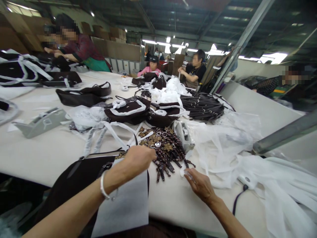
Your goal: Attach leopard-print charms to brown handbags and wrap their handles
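My left hand [140,160], with a bracelet at the wrist, is closed above the edge of a dark bag [71,180]; what its fingers hold, if anything, is hidden. A white sheet [123,201] hangs over the bag beneath my left forearm. My right hand [198,185] pinches a small whitish piece [182,172] just right of a pile of beaded tassels [164,145] with gold flower shapes and rings. Behind the pile stands a grey tape dispenser [184,134].
Dark bags with white wrapping [128,110] and a bundle of black straps [203,107] lie farther back. White strips [272,185] cover the right side. A second dispenser [42,122] sits left. Several people work around the table; a metal post [240,46] rises at right.
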Available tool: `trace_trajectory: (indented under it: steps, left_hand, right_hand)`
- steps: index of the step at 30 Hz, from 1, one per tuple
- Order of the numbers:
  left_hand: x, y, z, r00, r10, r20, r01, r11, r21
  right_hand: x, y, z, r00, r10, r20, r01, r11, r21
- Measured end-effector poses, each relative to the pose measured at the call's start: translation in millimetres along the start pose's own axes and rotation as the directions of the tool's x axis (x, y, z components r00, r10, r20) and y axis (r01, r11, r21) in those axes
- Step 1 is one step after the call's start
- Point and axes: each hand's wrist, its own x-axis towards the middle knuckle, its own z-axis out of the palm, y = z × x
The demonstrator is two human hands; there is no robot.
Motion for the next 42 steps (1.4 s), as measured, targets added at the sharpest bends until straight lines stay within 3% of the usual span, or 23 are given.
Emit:
trace_trajectory:
  steps: [2, 4, 5, 8, 10, 12, 15, 17, 20, 23, 26, 28, 31, 33, 35, 36, 39, 41, 42]
  left_hand:
    - [-10.4, -23.1, -37.0, 0.983, -0.108, -0.150, 0.101, 0.993, -0.053]
    - [-22.6, -41.8, -57.9, 0.960, -0.239, -0.146, 0.189, 0.937, -0.294]
    - [-28.2, -48.0, -60.2, 0.952, -0.289, -0.103, 0.219, 0.874, -0.434]
    - [-38.4, -50.9, -39.7, 0.948, -0.315, 0.053, 0.252, 0.637, -0.728]
    - [-39.8, -42.3, -15.1, 0.955, -0.264, 0.138, 0.267, 0.551, -0.791]
    - [-39.6, -31.1, 7.2, 0.953, -0.217, 0.210, 0.297, 0.539, -0.788]
    - [-41.1, -21.0, 27.9, 0.945, -0.193, 0.263, 0.326, 0.554, -0.766]
    - [-43.7, -21.7, 34.2, 0.942, -0.187, 0.279, 0.336, 0.539, -0.772]
    - [-49.2, -29.3, 38.1, 0.933, -0.184, 0.310, 0.360, 0.515, -0.778]
    - [-57.3, -35.8, 38.5, 0.931, -0.181, 0.316, 0.363, 0.541, -0.758]
    - [-68.7, -38.0, 33.3, 0.940, -0.139, 0.311, 0.324, 0.644, -0.693]
    - [-75.4, -40.0, 26.3, 0.967, -0.090, 0.239, 0.223, 0.756, -0.615]
    - [-77.0, -51.0, 15.4, 0.998, -0.049, -0.049, 0.023, 0.900, -0.436]
    - [-72.2, -64.6, 12.6, 0.975, -0.048, -0.218, -0.013, 0.963, -0.268]
    - [-66.2, -80.2, 15.2, 0.971, -0.024, -0.238, -0.004, 0.993, -0.118]
    - [-63.9, -87.2, 18.0, 0.979, -0.007, -0.202, -0.007, 0.997, -0.072]
    - [-62.7, -100.3, 28.1, 0.991, 0.037, -0.128, -0.045, 0.997, -0.059]
    - [-66.8, -101.5, 32.3, 0.986, 0.044, -0.160, -0.060, 0.994, -0.096]
    - [-69.9, -100.5, 32.9, 0.983, 0.047, -0.179, -0.069, 0.990, -0.120]
  right_hand:
    - [-7.2, 12.9, 2.9, 1.000, -0.016, -0.004, 0.015, 0.999, -0.051]
    - [-7.1, 13.5, 2.2, 0.999, -0.043, -0.033, 0.040, 0.996, -0.076]
    - [-3.3, 7.5, 0.5, 0.997, -0.051, -0.062, 0.047, 0.997, -0.064]
    - [22.3, -36.0, -8.2, 0.987, 0.045, -0.155, -0.020, 0.987, 0.160]
    - [47.2, -78.3, -13.6, 0.978, 0.193, -0.078, -0.138, 0.882, 0.450]
    - [72.7, -119.7, -16.3, 0.958, 0.279, 0.073, -0.246, 0.660, 0.710]
    - [102.3, -162.8, -14.4, 0.923, 0.334, 0.191, -0.311, 0.357, 0.881]
    - [113.8, -176.3, -10.2, 0.913, 0.340, 0.224, -0.317, 0.250, 0.915]
    - [122.1, -182.0, -2.5, 0.916, 0.319, 0.242, -0.322, 0.227, 0.919]
    - [128.0, -182.3, 0.9, 0.918, 0.327, 0.223, -0.330, 0.321, 0.888]
    - [137.6, -183.4, -3.7, 0.915, 0.360, 0.181, -0.319, 0.370, 0.873]
    - [145.4, -185.4, -9.4, 0.897, 0.362, 0.254, -0.350, 0.229, 0.908]
    - [155.8, -189.0, -16.0, 0.839, 0.308, 0.448, -0.442, -0.094, 0.892]
    - [160.8, -190.0, -18.0, 0.827, 0.253, 0.503, -0.475, -0.166, 0.864]
    - [165.0, -189.1, -19.9, 0.850, 0.210, 0.483, -0.469, -0.118, 0.875]
    - [167.2, -188.0, -21.4, 0.870, 0.207, 0.446, -0.448, -0.042, 0.893]
    - [173.5, -184.3, -26.5, 0.940, 0.243, 0.240, -0.318, 0.367, 0.874]
    - [176.6, -183.0, -26.4, 0.972, 0.199, 0.125, -0.225, 0.632, 0.741]
    - [177.6, -182.5, -24.0, 0.982, 0.162, 0.102, -0.188, 0.718, 0.670]
